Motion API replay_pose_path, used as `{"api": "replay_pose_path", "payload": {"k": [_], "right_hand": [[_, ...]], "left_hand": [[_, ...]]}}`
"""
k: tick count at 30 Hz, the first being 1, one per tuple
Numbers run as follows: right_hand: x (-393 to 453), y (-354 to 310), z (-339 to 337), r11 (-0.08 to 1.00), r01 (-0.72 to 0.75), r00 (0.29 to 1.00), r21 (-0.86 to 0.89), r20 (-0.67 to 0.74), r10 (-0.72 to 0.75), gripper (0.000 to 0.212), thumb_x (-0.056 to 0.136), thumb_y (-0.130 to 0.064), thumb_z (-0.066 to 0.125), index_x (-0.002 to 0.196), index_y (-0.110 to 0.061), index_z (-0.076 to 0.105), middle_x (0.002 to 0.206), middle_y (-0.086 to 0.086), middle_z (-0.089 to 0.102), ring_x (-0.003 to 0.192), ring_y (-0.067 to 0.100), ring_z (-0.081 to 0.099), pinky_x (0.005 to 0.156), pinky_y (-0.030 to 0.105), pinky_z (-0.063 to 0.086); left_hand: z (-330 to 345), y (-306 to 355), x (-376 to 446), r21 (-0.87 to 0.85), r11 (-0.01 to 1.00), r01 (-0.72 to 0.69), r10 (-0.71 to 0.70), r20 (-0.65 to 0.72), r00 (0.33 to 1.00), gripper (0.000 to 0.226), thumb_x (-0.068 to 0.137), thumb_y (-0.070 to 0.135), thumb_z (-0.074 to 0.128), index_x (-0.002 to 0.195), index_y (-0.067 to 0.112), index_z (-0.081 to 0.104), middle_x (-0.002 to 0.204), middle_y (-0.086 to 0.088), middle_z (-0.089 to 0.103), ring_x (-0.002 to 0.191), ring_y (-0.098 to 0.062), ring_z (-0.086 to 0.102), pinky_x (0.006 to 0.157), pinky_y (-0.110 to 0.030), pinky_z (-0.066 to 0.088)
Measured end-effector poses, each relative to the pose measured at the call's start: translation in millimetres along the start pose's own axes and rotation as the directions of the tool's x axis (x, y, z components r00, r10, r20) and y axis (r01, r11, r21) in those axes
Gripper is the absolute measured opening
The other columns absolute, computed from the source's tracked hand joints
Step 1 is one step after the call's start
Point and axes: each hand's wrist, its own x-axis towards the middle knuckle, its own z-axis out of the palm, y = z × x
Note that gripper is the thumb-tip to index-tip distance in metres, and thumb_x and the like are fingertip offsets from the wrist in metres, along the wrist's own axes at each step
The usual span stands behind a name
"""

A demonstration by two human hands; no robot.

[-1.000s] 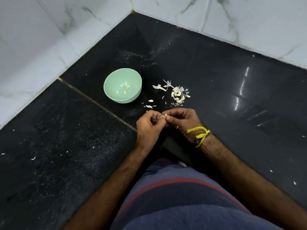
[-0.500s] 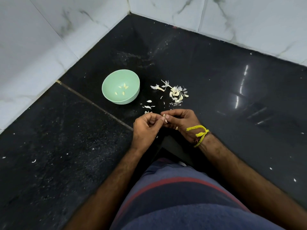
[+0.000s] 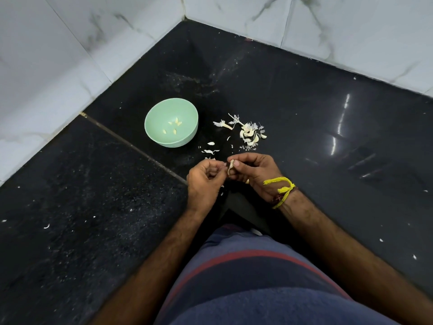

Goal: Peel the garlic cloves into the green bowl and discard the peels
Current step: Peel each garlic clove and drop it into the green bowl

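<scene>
The carrying surface is a polished black stone table (image 3: 304, 95) set into a corner of white marble-patterned wall tiles, with a straight joint line (image 3: 131, 146) running diagonally across it. A green bowl (image 3: 171, 123) stands upright on the table just beyond the joint, and to its right, apart from it, lies a loose pile of garlic cloves and papery skins (image 3: 248, 133). A few separate peel scraps (image 3: 210, 151) lie between the bowl and the pile on the near side, and small white flecks (image 3: 46, 226) are scattered across the table to left and right.
</scene>
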Motion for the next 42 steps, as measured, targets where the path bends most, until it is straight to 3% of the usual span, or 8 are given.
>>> {"api": "replay_pose_path", "payload": {"k": [5, 9, 13, 15, 20, 23, 29, 42], "right_hand": [[3.0, -1.9, -4.6, 1.0, 0.005, 0.999, -0.021, -0.046, -0.006, 0.013, 0.089, 0.001, 0.063, 0.101, 0.003, 0.069, 0.087, 0.015, 0.071, 0.076, 0.021, 0.069, 0.072, 0.031, 0.06], [3.7, -0.8, -1.7, 0.999, 0.009, 0.999, -0.051, -0.05, -0.011, 0.012, 0.089, 0.001, 0.063, 0.1, 0.001, 0.07, 0.086, 0.014, 0.073, 0.075, 0.02, 0.07, 0.069, 0.029, 0.06], [3.7, 1.5, -1.8, 0.999, 0.002, 0.997, -0.049, -0.078, -0.005, 0.012, 0.088, 0.002, 0.064, 0.098, 0.001, 0.07, 0.083, 0.015, 0.072, 0.072, 0.019, 0.07, 0.066, 0.028, 0.059], [3.9, 0.9, -3.2, 0.999, 0.002, 0.997, -0.05, -0.081, -0.006, 0.012, 0.088, 0.001, 0.064, 0.099, 0.002, 0.069, 0.085, 0.015, 0.072, 0.072, 0.02, 0.069, 0.066, 0.028, 0.059], [4.1, -0.4, -3.2, 0.999, 0.002, 0.996, -0.049, -0.084, -0.006, 0.013, 0.088, 0.0, 0.065, 0.1, 0.002, 0.07, 0.086, 0.016, 0.072, 0.074, 0.021, 0.069, 0.067, 0.029, 0.059], [4.2, -0.7, -2.3, 0.999, 0.005, 0.996, -0.052, -0.086, -0.009, 0.012, 0.088, 0.001, 0.065, 0.098, 0.001, 0.07, 0.08, 0.013, 0.072, 0.072, 0.019, 0.069, 0.067, 0.028, 0.059], [2.4, 1.0, 2.0, 1.0, -0.014, 0.995, -0.018, -0.099, 0.013, 0.011, 0.087, 0.002, 0.065, 0.096, 0.003, 0.07, 0.078, 0.013, 0.072, 0.07, 0.019, 0.069, 0.069, 0.029, 0.06], [-3.7, 1.8, 10.1, 0.996, -0.068, 0.989, 0.064, -0.123, 0.075, 0.008, 0.089, 0.005, 0.062, 0.09, 0.002, 0.069, 0.072, 0.009, 0.072, 0.066, 0.015, 0.069, 0.066, 0.027, 0.059]], "left_hand": [[-5.5, 1.9, 8.6, 0.07, 0.996, -0.05, 0.052, -0.03, 0.998, 0.012, 0.093, 0.007, 0.07, 0.1, 0.013, 0.076, 0.074, -0.007, 0.073, 0.065, -0.011, 0.064, 0.067, -0.028, 0.055], [-5.7, 1.4, 10.6, 0.152, 0.983, -0.099, 0.101, -0.006, 0.995, 0.019, 0.09, 0.009, 0.066, 0.099, 0.022, 0.077, 0.056, -0.003, 0.052, 0.052, -0.014, 0.044, 0.054, -0.022, 0.04], [-4.4, 3.0, 9.4, 0.144, 0.989, -0.038, 0.041, -0.022, 0.999, 0.012, 0.085, 0.021, 0.065, 0.086, 0.026, 0.076, 0.068, -0.001, 0.072, 0.06, -0.017, 0.065, 0.066, -0.037, 0.06], [-5.3, 2.9, 9.5, 0.166, 0.986, -0.004, 0.006, -0.009, 1.0, 0.013, 0.089, 0.015, 0.065, 0.088, 0.023, 0.075, 0.073, -0.001, 0.075, 0.066, -0.015, 0.071, 0.073, -0.044, 0.062], [-6.8, 3.9, 6.8, 0.229, 0.973, -0.007, 0.011, -0.017, 1.0, 0.019, 0.092, 0.032, 0.069, 0.082, 0.018, 0.075, 0.069, 0.004, 0.073, 0.065, -0.012, 0.069, 0.071, -0.037, 0.06], [-5.7, 9.1, 5.1, 0.212, 0.975, -0.07, 0.072, -0.004, 0.997, 0.004, 0.09, 0.024, 0.075, 0.09, 0.021, 0.078, 0.074, 0.01, 0.073, 0.069, -0.007, 0.067, 0.07, -0.029, 0.057], [-4.2, 9.6, 1.2, 0.213, 0.965, -0.155, 0.145, 0.059, 0.988, 0.008, 0.085, 0.016, 0.074, 0.09, 0.021, 0.079, 0.079, 0.007, 0.076, 0.075, -0.018, 0.072, 0.074, -0.041, 0.061], [-1.4, 15.3, -4.6, 0.301, 0.94, -0.158, 0.152, 0.043, 0.987, 0.013, 0.081, 0.021, 0.069, 0.087, 0.015, 0.079, 0.075, 0.006, 0.075, 0.067, -0.011, 0.069, 0.068, -0.036, 0.059]]}}
